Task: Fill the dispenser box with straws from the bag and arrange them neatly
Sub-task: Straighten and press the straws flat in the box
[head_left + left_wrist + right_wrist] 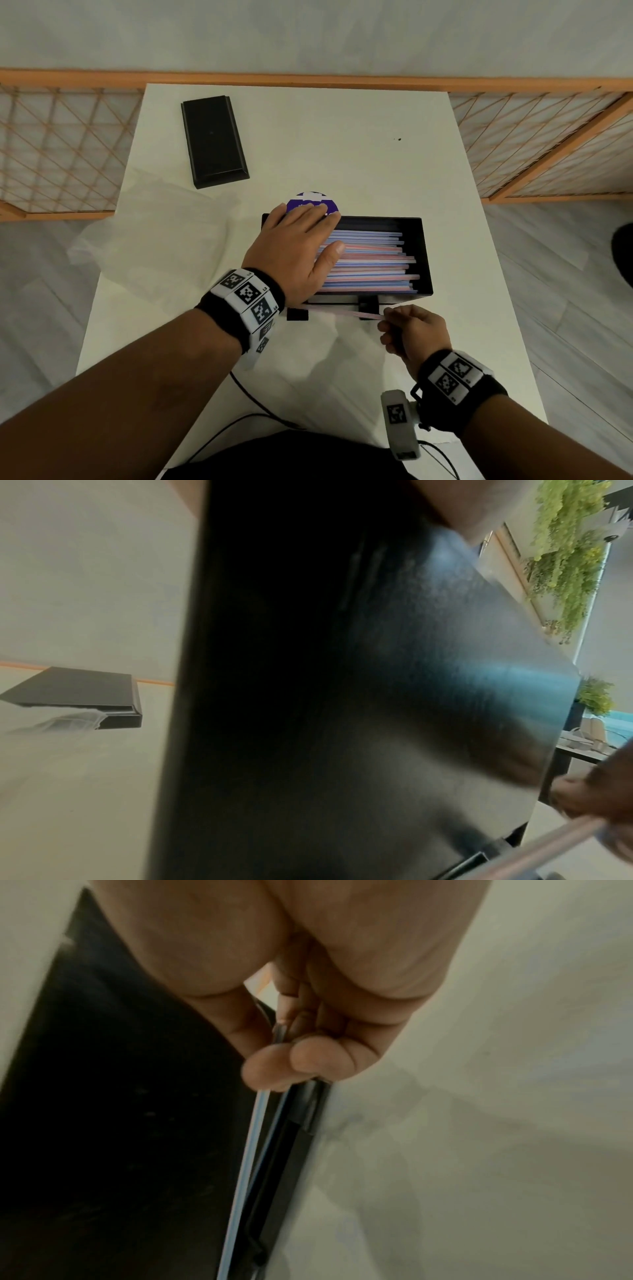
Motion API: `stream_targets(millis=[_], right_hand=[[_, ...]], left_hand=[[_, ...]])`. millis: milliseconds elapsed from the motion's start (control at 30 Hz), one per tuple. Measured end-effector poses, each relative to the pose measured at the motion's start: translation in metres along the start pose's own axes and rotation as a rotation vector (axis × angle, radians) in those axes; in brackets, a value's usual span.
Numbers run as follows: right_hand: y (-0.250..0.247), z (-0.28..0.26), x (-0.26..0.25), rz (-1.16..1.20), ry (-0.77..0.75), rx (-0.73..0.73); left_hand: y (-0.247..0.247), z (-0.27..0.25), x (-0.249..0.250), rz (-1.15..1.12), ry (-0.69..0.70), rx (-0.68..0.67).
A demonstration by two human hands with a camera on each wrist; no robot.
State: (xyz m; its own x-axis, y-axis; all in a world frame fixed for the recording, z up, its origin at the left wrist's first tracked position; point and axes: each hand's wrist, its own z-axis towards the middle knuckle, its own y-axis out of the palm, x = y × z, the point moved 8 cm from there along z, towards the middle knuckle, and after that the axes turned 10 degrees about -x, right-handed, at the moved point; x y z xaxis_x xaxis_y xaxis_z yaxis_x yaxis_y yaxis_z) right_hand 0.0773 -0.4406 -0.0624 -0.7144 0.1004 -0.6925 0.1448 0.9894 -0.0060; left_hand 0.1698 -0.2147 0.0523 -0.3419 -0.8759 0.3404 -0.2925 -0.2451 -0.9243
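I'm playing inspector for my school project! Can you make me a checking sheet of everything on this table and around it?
Surface: white table, one small dark speck.
Job's things: black dispenser box, open on top, holds blue and pink straws lying side by side, right ends uneven; clear bag crumpled at the left edge.
Clutter: black lid lies flat at far left; purple round label behind the box.
Grips: left hand rests flat on the straws; right hand pinches a single straw at the box's front.
Cables: black cables at the near edge.
Surroundings: wooden lattice fence, pale floor, green plants.
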Motion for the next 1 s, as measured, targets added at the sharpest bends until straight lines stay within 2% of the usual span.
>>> stream_targets(millis=[100,233,333,433,500,567,667,733,800,933,1000], right_hand=[[0.012,-0.022,-0.031,-0.12,-0.159,-0.126],[0.04,-0.069,-0.087,-0.392,-0.457,-0.315],[0.051,-0.099,-0.137,-0.396,-0.696,-0.346],[0.048,-0.1,-0.172,-0.375,-0.82,-0.336],[0.044,-0.083,-0.176,-0.469,-0.812,-0.307],[0.043,-0.064,-0.168,-0.669,-0.789,-0.249],[0.057,-0.053,-0.156,-1.089,-0.899,-0.139],[0.069,-0.047,-0.148,-1.229,-0.921,-0.141],[0.085,-0.039,-0.141,-1.338,-0.835,-0.188],[0.108,-0.027,-0.121,-1.669,-0.556,-0.316],[0.109,-0.023,-0.117,-1.739,-0.489,-0.349]], left_hand=[[-0.003,-0.001,-0.001,-0.086,0.01,0.011],[-0.024,-0.007,-0.001,-0.34,0.065,0.166],[-0.043,-0.013,0.005,-0.406,0.124,0.276],[-0.054,-0.017,0.008,-0.45,0.141,0.296],[-0.054,-0.017,0.009,-0.437,0.14,0.275],[-0.047,-0.014,0.009,-0.387,0.11,0.193],[-0.022,-0.005,0.01,-0.213,0.035,-0.065],[-0.002,-0.002,0.012,-0.046,0.012,-0.224],[0.013,-0.003,0.011,0.066,-0.016,-0.301],[0.023,-0.003,0.012,0.19,-0.04,-0.288],[0.026,-0.004,0.011,0.188,-0.05,-0.332]])
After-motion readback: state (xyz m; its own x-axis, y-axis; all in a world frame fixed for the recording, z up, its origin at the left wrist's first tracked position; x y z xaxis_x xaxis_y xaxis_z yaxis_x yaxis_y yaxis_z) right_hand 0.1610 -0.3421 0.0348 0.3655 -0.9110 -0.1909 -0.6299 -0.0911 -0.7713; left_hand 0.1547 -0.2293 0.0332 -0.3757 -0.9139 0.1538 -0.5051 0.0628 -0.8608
